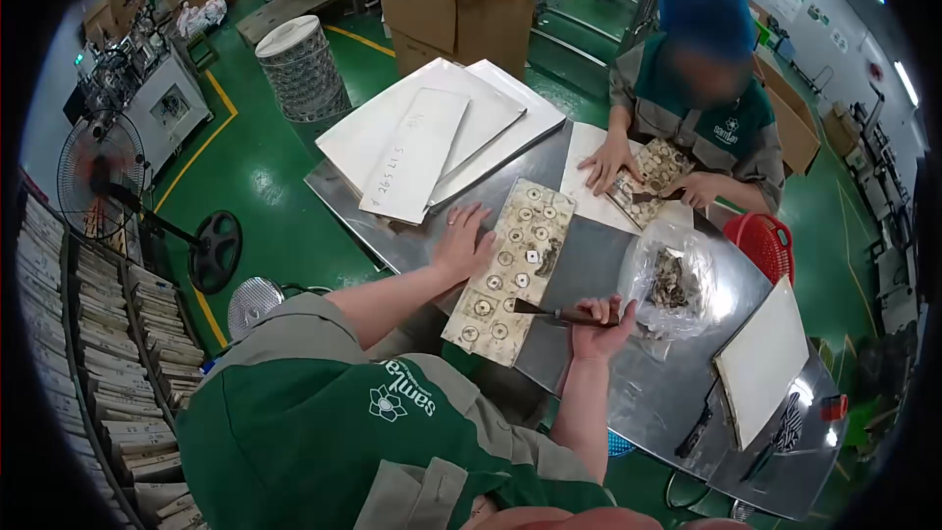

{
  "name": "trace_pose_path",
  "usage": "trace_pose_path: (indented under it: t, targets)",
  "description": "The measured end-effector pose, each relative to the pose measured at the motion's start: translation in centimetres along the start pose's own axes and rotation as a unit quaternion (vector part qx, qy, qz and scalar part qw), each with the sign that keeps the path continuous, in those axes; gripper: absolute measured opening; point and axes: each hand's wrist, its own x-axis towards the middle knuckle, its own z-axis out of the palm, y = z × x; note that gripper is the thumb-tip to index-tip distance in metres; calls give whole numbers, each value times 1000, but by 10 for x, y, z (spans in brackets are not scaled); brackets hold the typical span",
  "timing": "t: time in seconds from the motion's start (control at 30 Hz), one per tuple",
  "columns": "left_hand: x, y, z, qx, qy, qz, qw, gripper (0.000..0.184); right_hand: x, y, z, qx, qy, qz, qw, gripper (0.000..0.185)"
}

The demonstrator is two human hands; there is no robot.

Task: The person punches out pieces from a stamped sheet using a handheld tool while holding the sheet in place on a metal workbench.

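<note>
A long cream board (pixel 508 270) with round ring marks and cut-outs lies slanted on the metal table in front of me. My left hand (pixel 463 247) rests at the board's left edge, fingers spread and open. A scraper (pixel 559 314) with a dark handle is gripped in my right hand (pixel 601 331), which is closed around it. Its flat blade lies over the lower part of the board, near the ring marks. Just beyond my right hand is a clear plastic bag (pixel 669 280) with dark scraps inside.
Opposite, a co-worker (pixel 702 98) works with both hands on a similar board (pixel 653 177). White boards (pixel 417 152) are stacked at the table's far left. A red basket (pixel 763 247), another white board (pixel 763 363) and a black-handled tool (pixel 695 432) are to the right. A fan (pixel 103 177) stands left.
</note>
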Motion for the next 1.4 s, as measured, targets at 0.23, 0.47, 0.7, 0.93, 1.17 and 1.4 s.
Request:
trace_pose_path:
  t: [0.23,0.47,0.7,0.93,1.17,1.4]
  targets:
    - [1,6,-7,21,-6,8,1000,45,1,2,2,-13,18,-3,1000,42]
    - [2,5,-7,19,-16,19,1000,45,-3,1,3,-1,7,1,1000,42]
    - [1,8,-10,-21,1,-8,1000,50,-1,1,5,-10,10,1,1000,44]
    - [-1,-2,-3,-92,20,-21,995,57,-3,-2,3,-40,3,-8,999,43]
    - [3,1,-4,-197,21,-22,980,45,-4,-6,-4,-47,27,-25,998,42]
    - [2,3,-15,-428,-62,-236,870,26,-1,-8,-8,-69,0,-11,998,42]
